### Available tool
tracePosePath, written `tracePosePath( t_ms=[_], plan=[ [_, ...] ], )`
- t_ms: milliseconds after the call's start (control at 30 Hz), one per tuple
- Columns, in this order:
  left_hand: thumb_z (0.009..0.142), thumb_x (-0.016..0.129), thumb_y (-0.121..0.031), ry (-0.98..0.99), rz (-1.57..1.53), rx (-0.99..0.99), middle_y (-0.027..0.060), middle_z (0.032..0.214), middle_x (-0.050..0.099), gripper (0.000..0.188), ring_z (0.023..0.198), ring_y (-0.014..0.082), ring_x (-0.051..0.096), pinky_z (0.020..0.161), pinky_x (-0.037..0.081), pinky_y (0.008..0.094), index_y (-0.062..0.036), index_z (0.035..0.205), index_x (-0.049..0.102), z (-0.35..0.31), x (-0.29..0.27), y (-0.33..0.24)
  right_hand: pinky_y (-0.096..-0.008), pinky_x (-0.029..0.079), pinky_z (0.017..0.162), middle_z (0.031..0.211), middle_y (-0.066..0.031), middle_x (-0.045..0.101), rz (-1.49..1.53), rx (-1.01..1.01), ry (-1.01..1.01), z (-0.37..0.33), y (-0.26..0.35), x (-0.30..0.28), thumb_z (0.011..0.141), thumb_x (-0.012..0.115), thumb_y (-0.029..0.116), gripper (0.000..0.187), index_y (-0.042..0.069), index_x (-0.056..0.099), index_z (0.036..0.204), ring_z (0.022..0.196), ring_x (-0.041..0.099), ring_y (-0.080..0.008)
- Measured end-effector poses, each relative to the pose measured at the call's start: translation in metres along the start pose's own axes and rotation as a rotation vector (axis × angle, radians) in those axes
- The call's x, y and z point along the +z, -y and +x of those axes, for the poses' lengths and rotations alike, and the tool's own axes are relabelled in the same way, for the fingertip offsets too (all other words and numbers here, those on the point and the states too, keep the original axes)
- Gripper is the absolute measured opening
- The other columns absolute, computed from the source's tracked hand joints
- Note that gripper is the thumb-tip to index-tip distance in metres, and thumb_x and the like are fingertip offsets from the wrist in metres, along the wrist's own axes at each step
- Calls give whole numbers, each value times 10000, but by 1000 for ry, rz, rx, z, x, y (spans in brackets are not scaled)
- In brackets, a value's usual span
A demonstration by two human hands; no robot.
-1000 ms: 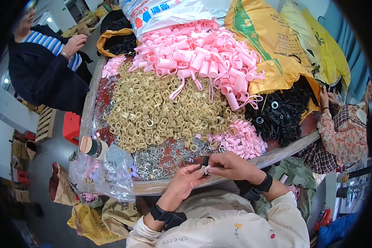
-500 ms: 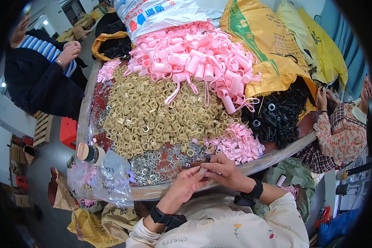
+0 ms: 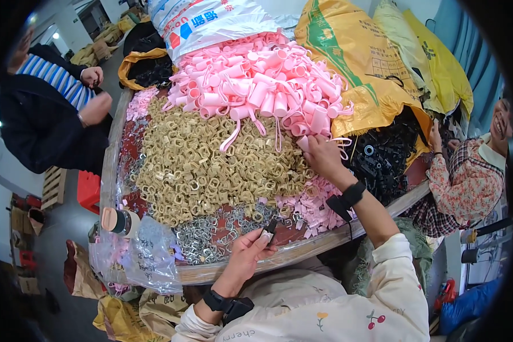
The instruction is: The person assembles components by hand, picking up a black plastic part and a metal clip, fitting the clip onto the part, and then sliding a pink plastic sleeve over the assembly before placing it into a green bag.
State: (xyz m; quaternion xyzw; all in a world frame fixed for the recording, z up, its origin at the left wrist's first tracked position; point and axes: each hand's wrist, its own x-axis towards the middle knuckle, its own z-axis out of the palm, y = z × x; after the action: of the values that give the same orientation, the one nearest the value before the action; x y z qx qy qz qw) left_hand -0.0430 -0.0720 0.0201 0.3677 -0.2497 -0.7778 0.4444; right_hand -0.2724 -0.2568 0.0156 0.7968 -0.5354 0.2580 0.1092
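Note:
Near the front table edge my left hand [image 3: 247,255] is closed around a small black plastic part [image 3: 269,227], which sticks up past the thumb. My right hand [image 3: 323,157] is stretched out to the front right of the heap of pink tubes with strap loops [image 3: 256,80]. Its fingers are closed on one pink tube [image 3: 303,143], partly hidden by them. Between the hands lie small pink pieces [image 3: 313,208] and loose silver metal buckles [image 3: 202,236]. A wide pile of beige ring-shaped parts [image 3: 211,165] fills the table's middle.
Black plastic parts [image 3: 382,157] spill from a yellow woven sack [image 3: 359,62] at the right. A lidded cup [image 3: 119,221] and a clear plastic bag [image 3: 151,253] are at the front left corner. One person [image 3: 51,108] stands left, another [image 3: 467,171] sits right.
My hands were together over a small part at the table edge. The right has moved away, forward to the pink tubes; the left keeps the black part. The view has shifted slightly.

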Motion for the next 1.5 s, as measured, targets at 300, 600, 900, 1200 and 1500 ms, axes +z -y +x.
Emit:
tracePosePath(
  t_ms=[300,600,900,1200,1500],
  plan=[
    [813,531,-115,-86,-17,96,78,890,582,254,762,133,577,681,480,232,4,1034,496,-13,-3,-17,-333,430,623,791,-116,567,551,133,172,-16,25,-59,787,484,161,252,-18,515,962,718,550,-267],
    [791,563,-101,79,91,7,8,789,574,287,702,70,543,580,434,194,-14,1060,511,-14,8,-27,-290,418,677,836,-101,564,1178,-48,592,-38,100,-96,778,436,111,251,-17,546,964,768,545,-203],
    [777,570,-68,-84,77,83,50,835,593,262,648,78,530,555,420,182,-9,1030,534,-20,0,-35,-298,391,690,806,-102,544,1187,-74,556,-48,96,-84,767,403,103,226,-23,559,871,757,517,-202],
    [773,582,-80,-111,348,107,59,797,601,271,662,88,555,586,450,195,9,1025,537,-18,7,-35,-277,368,701,808,-93,526,1268,78,488,-67,112,-74,787,371,122,238,-25,554,828,757,484,-182],
    [771,579,-60,-33,378,-30,57,791,601,253,674,92,566,596,464,196,19,1009,546,-19,3,-33,-274,383,706,808,-91,527,1376,159,562,-74,113,-71,794,361,102,242,-21,557,864,757,494,-176]
  ],
)
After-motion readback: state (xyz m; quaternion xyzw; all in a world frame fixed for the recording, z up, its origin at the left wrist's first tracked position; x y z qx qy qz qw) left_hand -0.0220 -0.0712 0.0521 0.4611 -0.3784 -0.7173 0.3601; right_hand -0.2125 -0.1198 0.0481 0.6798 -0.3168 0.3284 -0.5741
